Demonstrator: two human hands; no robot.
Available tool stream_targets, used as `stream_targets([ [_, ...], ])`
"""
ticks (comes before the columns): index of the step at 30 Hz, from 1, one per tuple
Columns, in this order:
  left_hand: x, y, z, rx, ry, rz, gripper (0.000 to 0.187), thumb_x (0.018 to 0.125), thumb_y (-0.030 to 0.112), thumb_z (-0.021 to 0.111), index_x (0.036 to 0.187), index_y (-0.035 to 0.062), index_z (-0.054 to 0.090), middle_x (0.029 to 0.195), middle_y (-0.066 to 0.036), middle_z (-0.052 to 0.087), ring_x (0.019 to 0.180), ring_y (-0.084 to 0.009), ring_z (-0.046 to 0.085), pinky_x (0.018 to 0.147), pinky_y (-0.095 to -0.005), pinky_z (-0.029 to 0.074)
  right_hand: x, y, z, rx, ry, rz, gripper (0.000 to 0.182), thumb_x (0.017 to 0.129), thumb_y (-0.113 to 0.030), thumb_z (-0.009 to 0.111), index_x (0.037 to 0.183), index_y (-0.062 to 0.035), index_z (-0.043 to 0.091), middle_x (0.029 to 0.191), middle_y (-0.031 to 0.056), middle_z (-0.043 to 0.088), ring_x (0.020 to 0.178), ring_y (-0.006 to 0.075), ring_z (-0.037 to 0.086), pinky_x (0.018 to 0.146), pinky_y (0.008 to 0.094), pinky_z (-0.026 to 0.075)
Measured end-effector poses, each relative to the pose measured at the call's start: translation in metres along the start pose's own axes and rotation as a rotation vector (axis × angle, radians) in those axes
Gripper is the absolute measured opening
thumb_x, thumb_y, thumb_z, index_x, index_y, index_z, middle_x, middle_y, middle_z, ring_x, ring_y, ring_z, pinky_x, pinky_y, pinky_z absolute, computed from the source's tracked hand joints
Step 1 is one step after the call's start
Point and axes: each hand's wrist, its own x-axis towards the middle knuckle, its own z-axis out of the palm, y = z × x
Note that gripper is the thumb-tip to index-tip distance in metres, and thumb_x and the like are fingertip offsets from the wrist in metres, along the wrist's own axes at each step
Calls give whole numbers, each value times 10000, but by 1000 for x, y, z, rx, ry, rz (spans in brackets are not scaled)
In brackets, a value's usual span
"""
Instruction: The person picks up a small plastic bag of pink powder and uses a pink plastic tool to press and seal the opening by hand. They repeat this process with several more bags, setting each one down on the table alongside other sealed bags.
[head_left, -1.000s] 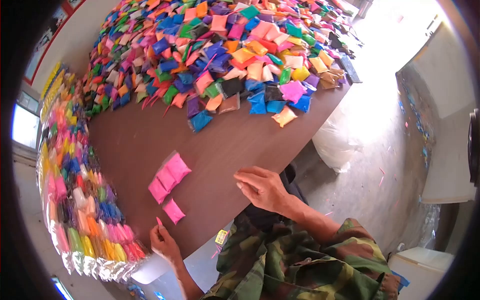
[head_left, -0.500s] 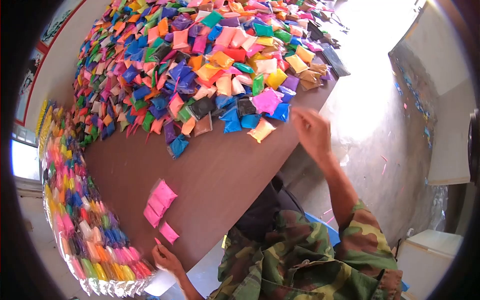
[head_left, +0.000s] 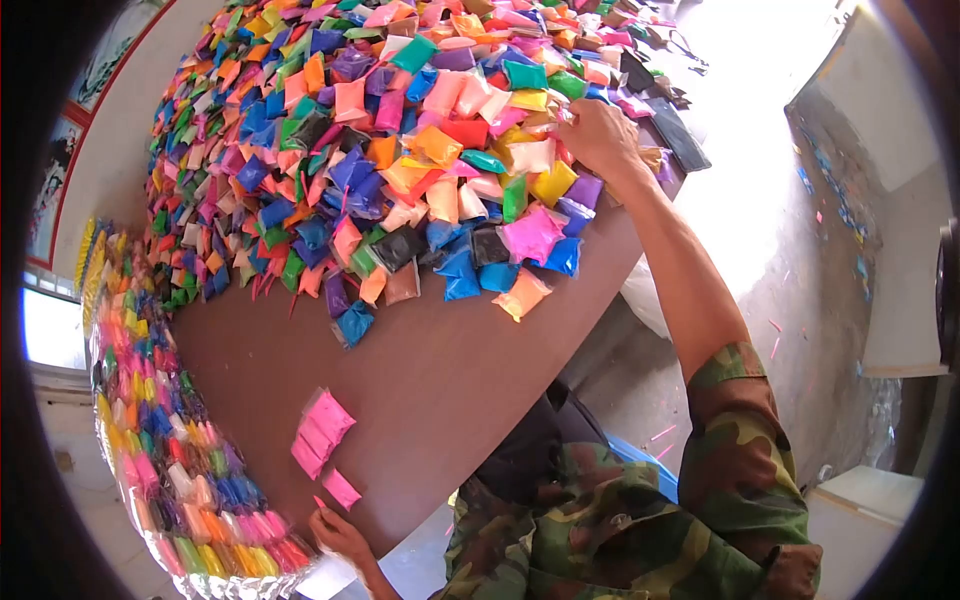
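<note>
My right hand [head_left: 600, 135] is at the right side of a large heap of small coloured packets [head_left: 400, 150], its fingers bent down onto the packets. What its fingertips hold, if anything, is too small to make out. My left hand [head_left: 338, 530] rests at the table's near edge, its fingers closed around a thin pink piece [head_left: 319, 502]. Just above it lies a single pink packet [head_left: 341, 488]. A joined group of pink packets [head_left: 322, 432] lies flat a little farther up.
Rows of bagged coloured packets [head_left: 190, 480] line the left side of the brown table [head_left: 430, 370]. A dark flat object [head_left: 680, 135] lies at the table's right edge. White boxes [head_left: 865, 500] stand on the floor at the right.
My right hand has moved up and forward from beside the table edge onto the heap. My left hand has stayed nearly in place. The camera view has shifted slightly.
</note>
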Motion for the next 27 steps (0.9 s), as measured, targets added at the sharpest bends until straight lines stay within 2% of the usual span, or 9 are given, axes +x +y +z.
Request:
stream_targets([
  [2, -2, 1, -1, -4, -8, -25, 192, 1074, 152, 587, 1033, -20, 660, 884, -208, 670, 753, -388, 650, 652, -482, 507, 9, -2, 12, -2, -33, -10, 285, 866, -299, 712, 1047, -91, 785, 1040, 199, 773, 1029, 392, 740, 896, 522, 562],
  [6, -2, 6, -2, -24, -12, -59, 194, 1076, 153, 589, 1035, -25, 655, 887, -210, 674, 763, -395, 656, 657, -484, 511, 11, -3, 17, 112, 22, -42, 301, 892, -316, 682, 1044, -80, 790, 1030, 219, 777, 1015, 424, 740, 871, 549, 556],
  [9, -3, 2, -1, -25, 3, -28, 196, 1077, 155, 591, 1043, -27, 654, 894, -211, 679, 768, -397, 660, 660, -487, 512, 10, -4, 6, 108, 57, 76, 317, 886, -339, 678, 1025, -76, 786, 1034, 212, 778, 1024, 414, 739, 875, 547, 553],
  [13, -2, 2, -2, -39, 9, -1, 192, 1077, 150, 590, 1051, -27, 658, 901, -216, 683, 777, -398, 664, 663, -494, 513, -2, 16, -17, 202, 10, 48, 389, 878, -403, 682, 1050, -70, 786, 999, 211, 775, 972, 391, 747, 872, 527, 551],
  [14, -3, 2, -2, -41, 10, -4, 193, 1076, 151, 591, 1052, -27, 660, 904, -217, 685, 780, -398, 665, 665, -494, 513, -7, 20, -17, 223, 61, 41, 372, 864, -382, 699, 1033, -63, 788, 981, 176, 788, 945, 325, 765, 821, 474, 565],
  [17, -1, 4, -1, -58, 22, -2, 190, 1069, 151, 600, 1056, -27, 666, 912, -219, 690, 784, -399, 667, 671, -491, 517, -40, 25, -25, 667, -67, 190, 353, 914, -292, 660, 1141, -39, 753, 1072, 150, 790, 956, 273, 775, 778, 407, 602],
  [20, -1, 2, -2, -78, 18, -11, 174, 1052, 141, 619, 1053, -24, 673, 916, -214, 697, 783, -396, 671, 678, -486, 523, -94, 25, -24, 1359, -288, 226, 435, 993, -195, 620, 1381, 2, 615, 1258, 162, 738, 1067, 268, 762, 789, 360, 637],
  [23, 1, 5, -4, -87, -2, -25, 153, 1035, 124, 636, 1052, -22, 678, 914, -208, 705, 784, -390, 680, 686, -480, 531, -160, 0, -27, 1745, -516, 119, 418, 1060, -195, 580, 1419, 18, 568, 1232, 188, 735, 1111, 276, 757, 806, 369, 663],
  [27, 0, 2, -3, -106, 40, 19, 138, 1025, 113, 645, 1049, -16, 687, 902, -204, 713, 786, -370, 698, 693, -467, 541, -228, -39, -13, 1777, -684, 196, 387, 1094, -277, 623, 1380, -17, 620, 1182, 129, 749, 1024, 203, 762, 744, 309, 644],
])
